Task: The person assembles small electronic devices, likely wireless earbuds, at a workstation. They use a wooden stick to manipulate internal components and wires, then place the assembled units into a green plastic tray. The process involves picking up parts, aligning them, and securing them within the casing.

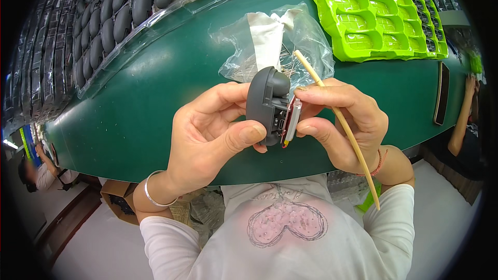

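Left hand: your left hand (199, 137) grasps the grey casing (258, 105), its open side facing right.
Right hand: your right hand (355, 119) holds the silver part (293, 120) with the fingertips, and also the stick (351, 137), which lies slanted.
Casing place: it is between your hands, above the green surface (181, 46).
Behind: a clear bag (314, 39) lies there; the lime tray (359, 40) is to its right.

Hands (199, 137) over green table (124, 129), left holding grey casing (258, 105), right gripping silver-edged module (293, 120) and wooden stick (349, 133)
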Demonstrator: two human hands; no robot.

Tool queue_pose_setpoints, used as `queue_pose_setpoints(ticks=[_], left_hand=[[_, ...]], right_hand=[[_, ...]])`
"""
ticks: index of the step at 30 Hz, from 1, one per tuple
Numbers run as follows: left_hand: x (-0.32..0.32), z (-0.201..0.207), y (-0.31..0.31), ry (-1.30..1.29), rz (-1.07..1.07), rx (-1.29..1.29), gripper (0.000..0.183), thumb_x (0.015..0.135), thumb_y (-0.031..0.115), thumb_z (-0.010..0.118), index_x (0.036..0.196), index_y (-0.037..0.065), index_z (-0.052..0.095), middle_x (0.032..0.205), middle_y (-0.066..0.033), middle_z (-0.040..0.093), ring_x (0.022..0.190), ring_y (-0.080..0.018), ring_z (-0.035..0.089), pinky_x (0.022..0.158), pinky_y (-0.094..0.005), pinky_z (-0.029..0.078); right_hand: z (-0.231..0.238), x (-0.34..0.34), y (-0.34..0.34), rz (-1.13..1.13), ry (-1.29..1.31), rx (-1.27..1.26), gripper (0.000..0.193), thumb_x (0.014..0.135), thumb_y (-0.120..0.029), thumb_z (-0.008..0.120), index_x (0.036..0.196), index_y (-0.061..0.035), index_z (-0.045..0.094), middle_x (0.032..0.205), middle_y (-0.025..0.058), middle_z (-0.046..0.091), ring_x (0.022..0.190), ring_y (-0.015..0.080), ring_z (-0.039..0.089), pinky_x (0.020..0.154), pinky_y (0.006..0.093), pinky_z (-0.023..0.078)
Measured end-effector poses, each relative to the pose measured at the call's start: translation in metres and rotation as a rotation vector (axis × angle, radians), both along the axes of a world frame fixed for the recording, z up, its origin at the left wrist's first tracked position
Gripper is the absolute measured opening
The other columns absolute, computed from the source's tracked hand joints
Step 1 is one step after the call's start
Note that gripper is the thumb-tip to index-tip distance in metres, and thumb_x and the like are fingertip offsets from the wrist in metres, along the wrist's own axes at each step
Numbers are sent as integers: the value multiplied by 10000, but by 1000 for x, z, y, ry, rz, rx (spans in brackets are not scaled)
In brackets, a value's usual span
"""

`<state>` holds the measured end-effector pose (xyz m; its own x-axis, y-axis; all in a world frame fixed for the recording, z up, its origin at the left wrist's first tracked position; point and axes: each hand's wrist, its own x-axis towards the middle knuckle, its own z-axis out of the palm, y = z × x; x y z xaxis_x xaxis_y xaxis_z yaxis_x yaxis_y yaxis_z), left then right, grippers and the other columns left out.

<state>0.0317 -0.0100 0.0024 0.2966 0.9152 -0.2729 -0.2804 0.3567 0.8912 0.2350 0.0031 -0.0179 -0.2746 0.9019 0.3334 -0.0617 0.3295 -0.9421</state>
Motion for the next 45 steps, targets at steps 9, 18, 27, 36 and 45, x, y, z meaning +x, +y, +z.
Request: queue_pose_setpoints(ticks=[9,18,27,36,45], left_hand=[[0,0,1,11,-15,21,543,836,322,729,1164,-59,525,962,-108,632,755,-137,637,587,-253,550],[-2,-1,2,44,-29,34,522,841,312,727,1160,-51,531,964,-99,626,772,-133,627,621,-256,541],[-7,-1,-3,312,-52,484,533,682,7,828,1132,-49,546,1039,-92,525,964,-160,588,862,-289,524],[-6,1,-5,313,-61,521,569,653,-1,842,1144,-12,556,1059,-94,531,1012,-175,581,884,-304,532],[-6,1,-7,356,-58,532,575,651,10,846,1148,-18,557,1068,-100,532,983,-174,585,856,-293,548]], right_hand=[[1,0,0,-1,16,-17,287,765,67,711,1044,39,648,850,139,678,655,151,647,572,233,498],[0,1,-1,4,0,-37,299,765,56,719,1054,35,644,864,137,680,648,146,643,571,232,494],[0,-1,-1,21,-44,-9,372,738,38,750,1090,11,633,939,126,680,629,125,630,585,229,490],[-3,-1,-3,20,-19,-27,380,732,51,742,1094,9,637,949,132,685,643,131,658,592,233,502],[-2,1,-3,36,-16,-64,367,746,57,721,1100,9,637,949,129,686,647,129,660,594,235,503]])
